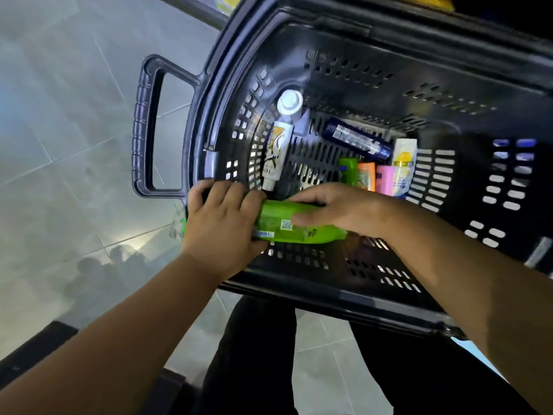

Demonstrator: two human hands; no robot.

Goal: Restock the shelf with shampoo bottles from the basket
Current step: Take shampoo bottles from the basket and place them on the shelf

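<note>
The left hand (221, 218) and right hand (338, 208) both hold tight a bright green bottle (287, 224) with a square code, lying sideways at the basket's (449, 55) 7 o'clock.

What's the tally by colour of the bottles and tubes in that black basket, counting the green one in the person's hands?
Green: 2, the held green bottle and a smaller green bottle
White: 2, a white-capped bottle and a white tube
White and yellow bottle: 1
Dark blue bottle: 1
Orange bottle: 1
Pink bottle: 1
Total: 8
</note>
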